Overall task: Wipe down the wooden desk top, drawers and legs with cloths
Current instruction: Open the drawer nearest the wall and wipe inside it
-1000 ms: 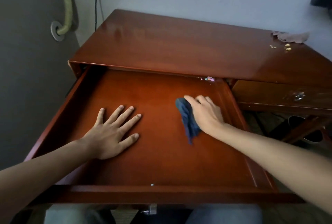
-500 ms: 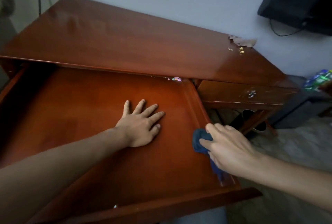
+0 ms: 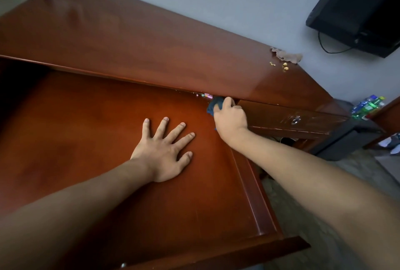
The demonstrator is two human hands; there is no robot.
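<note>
In the far right corner of an open, pulled-out drawer (image 3: 108, 161), seen from the head camera looking down, the right hand (image 3: 230, 118) has its fingers curled around a small dark blue cloth (image 3: 214, 106), pressing it against the drawer floor where the desk top (image 3: 151, 42) overhangs. The left hand (image 3: 165, 150) lies flat on the drawer floor, fingers spread and straight, holding nothing. The cloth looks soft, light and limp, so it likely bunches easily and is best held wadded in the palm, as here. A few tiny colourful scraps (image 3: 204, 95) sit just beside the cloth. Most of the cloth is hidden under the hand, and the drawer's back is lost in shadow. A second, smaller drawer (image 3: 292, 118) with a metal pull sits to the right. The desk legs are barely visible.
</note>
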